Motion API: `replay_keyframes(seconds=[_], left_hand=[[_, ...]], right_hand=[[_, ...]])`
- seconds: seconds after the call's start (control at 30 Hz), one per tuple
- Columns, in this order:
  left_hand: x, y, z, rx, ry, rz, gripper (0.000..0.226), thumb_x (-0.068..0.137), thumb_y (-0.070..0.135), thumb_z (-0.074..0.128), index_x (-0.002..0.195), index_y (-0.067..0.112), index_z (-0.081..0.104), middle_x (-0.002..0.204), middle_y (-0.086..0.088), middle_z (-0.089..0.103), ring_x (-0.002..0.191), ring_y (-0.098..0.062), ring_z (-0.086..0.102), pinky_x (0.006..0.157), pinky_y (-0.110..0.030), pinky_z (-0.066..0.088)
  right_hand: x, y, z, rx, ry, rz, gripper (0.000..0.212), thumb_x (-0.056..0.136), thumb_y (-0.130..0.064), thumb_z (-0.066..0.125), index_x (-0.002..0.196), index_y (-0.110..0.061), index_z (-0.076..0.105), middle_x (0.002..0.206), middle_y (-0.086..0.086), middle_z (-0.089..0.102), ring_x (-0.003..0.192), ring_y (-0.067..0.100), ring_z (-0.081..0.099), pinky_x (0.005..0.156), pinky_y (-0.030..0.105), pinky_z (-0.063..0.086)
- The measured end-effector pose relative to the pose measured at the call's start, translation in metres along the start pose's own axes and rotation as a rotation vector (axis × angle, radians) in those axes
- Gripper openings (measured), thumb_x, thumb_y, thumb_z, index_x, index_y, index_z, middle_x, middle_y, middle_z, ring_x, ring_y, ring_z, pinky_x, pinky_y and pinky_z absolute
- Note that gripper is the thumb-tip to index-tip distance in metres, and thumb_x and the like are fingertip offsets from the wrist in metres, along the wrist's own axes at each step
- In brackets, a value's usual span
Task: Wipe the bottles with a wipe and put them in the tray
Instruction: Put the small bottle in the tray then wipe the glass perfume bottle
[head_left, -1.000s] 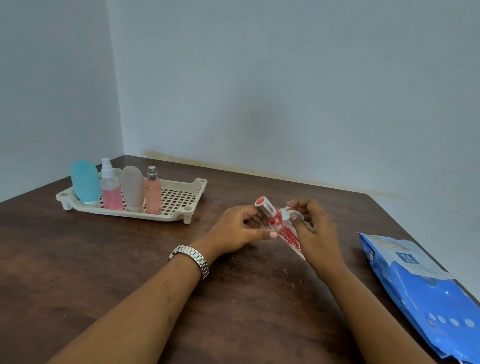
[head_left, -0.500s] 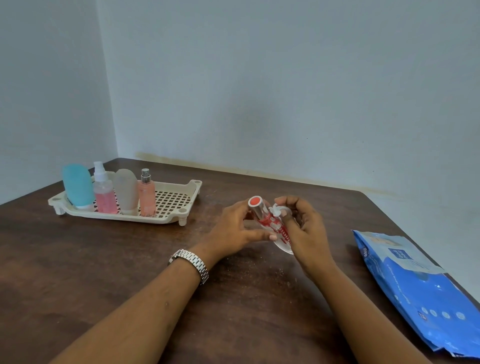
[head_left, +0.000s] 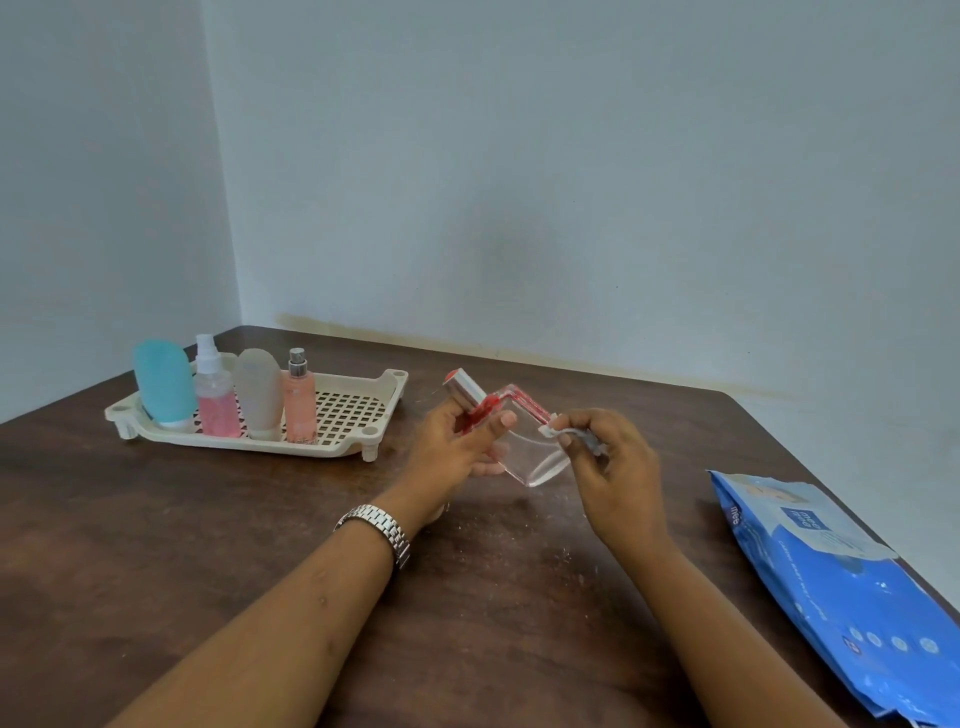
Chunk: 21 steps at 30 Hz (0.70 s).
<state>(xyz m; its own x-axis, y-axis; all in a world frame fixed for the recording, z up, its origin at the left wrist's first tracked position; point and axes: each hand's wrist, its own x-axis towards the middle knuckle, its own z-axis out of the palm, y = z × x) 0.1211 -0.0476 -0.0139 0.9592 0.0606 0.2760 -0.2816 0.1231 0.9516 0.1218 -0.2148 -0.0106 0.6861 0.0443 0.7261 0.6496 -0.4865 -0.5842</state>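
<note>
While your left hand (head_left: 457, 447) grips the clear, red-printed bottle (head_left: 530, 457) just below its silver cap, with the cap tilted up to the left and the base down to the right, your right hand (head_left: 613, 467) pinches a small folded wipe (head_left: 558, 431) between thumb and fingers and sets it against the bottle's upper right edge. You hold the bottle in mid-scene, lifted off the table (head_left: 208, 519), probably so that each face can be turned toward the wipe. At the far left sits the cream tray (head_left: 249, 448), where four bottles stand upright in a row: a blue one (head_left: 163, 384), a pink spray bottle (head_left: 215, 400), a frosted grey one (head_left: 258, 395) and a peach one (head_left: 300, 405) with a metal pump. They crowd its left end, so the bottle in hand would likely go to their right once wiped. The blue wipes pack (head_left: 841, 582) lies at the table's right edge, beside your right arm, handy for a fresh sheet. A metal watch (head_left: 379, 525) circles your left wrist.
</note>
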Motion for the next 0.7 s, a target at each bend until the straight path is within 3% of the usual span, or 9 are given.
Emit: replay_keyframes(seconds=[0.07, 0.2, 0.33, 0.43, 0.53, 0.7], left_hand=[[-0.001, 0.005, -0.001, -0.081, 0.021, -0.023, 0.039, 0.071, 0.035, 0.069, 0.102, 0.015, 0.06, 0.098, -0.007, 0.07, 0.08, -0.022, 0.072, 0.056, -0.027, 0.058], [-0.004, 0.009, 0.004, -0.193, 0.027, -0.074, 0.044, 0.071, 0.037, 0.067, 0.107, 0.013, 0.057, 0.101, -0.011, 0.071, 0.087, -0.031, 0.071, 0.048, -0.025, 0.056], [-0.005, 0.01, 0.012, -0.306, 0.041, -0.114, 0.049, 0.072, 0.041, 0.064, 0.111, 0.013, 0.055, 0.107, -0.015, 0.071, 0.094, -0.032, 0.07, 0.049, -0.023, 0.056], [-0.006, 0.012, 0.016, -0.444, 0.089, -0.115, 0.043, 0.076, 0.042, 0.061, 0.105, 0.012, 0.055, 0.099, -0.011, 0.071, 0.081, -0.022, 0.071, 0.049, -0.021, 0.056], [-0.004, 0.016, 0.017, -0.53, 0.2, -0.11, 0.041, 0.087, 0.039, 0.057, 0.113, 0.007, 0.055, 0.099, -0.008, 0.065, 0.071, -0.015, 0.069, 0.045, -0.019, 0.053], [-0.001, 0.017, 0.009, -0.526, 0.32, -0.095, 0.05, 0.089, 0.04, 0.058, 0.126, 0.007, 0.05, 0.105, -0.007, 0.062, 0.075, -0.016, 0.07, 0.043, -0.018, 0.052]], right_hand=[[0.002, 0.003, -0.002, 0.071, 0.014, 0.073, 0.016, 0.086, -0.007, 0.062, 0.088, -0.023, 0.065, 0.093, -0.01, 0.064, 0.088, -0.008, 0.055, 0.073, 0.004, 0.042], [0.003, 0.001, -0.005, 0.448, -0.016, 0.331, 0.014, 0.09, -0.008, 0.058, 0.091, -0.018, 0.067, 0.093, 0.0, 0.068, 0.091, 0.016, 0.064, 0.077, 0.027, 0.056], [0.003, -0.008, -0.004, 0.655, 0.082, 0.435, 0.011, 0.089, -0.005, 0.057, 0.092, -0.013, 0.064, 0.094, 0.004, 0.068, 0.09, 0.017, 0.065, 0.071, 0.021, 0.055], [-0.001, -0.012, 0.004, 0.681, 0.1, 0.459, 0.011, 0.087, -0.001, 0.058, 0.09, -0.01, 0.063, 0.094, 0.008, 0.067, 0.088, 0.018, 0.064, 0.068, 0.021, 0.056], [-0.006, -0.014, 0.01, 0.691, 0.066, 0.44, 0.012, 0.083, -0.001, 0.062, 0.088, -0.011, 0.066, 0.088, 0.008, 0.069, 0.081, 0.016, 0.065, 0.071, 0.024, 0.056], [-0.008, -0.011, 0.012, 0.518, -0.091, 0.391, 0.015, 0.08, -0.005, 0.069, 0.081, -0.019, 0.07, 0.082, 0.002, 0.072, 0.081, 0.021, 0.066, 0.074, 0.031, 0.056]])
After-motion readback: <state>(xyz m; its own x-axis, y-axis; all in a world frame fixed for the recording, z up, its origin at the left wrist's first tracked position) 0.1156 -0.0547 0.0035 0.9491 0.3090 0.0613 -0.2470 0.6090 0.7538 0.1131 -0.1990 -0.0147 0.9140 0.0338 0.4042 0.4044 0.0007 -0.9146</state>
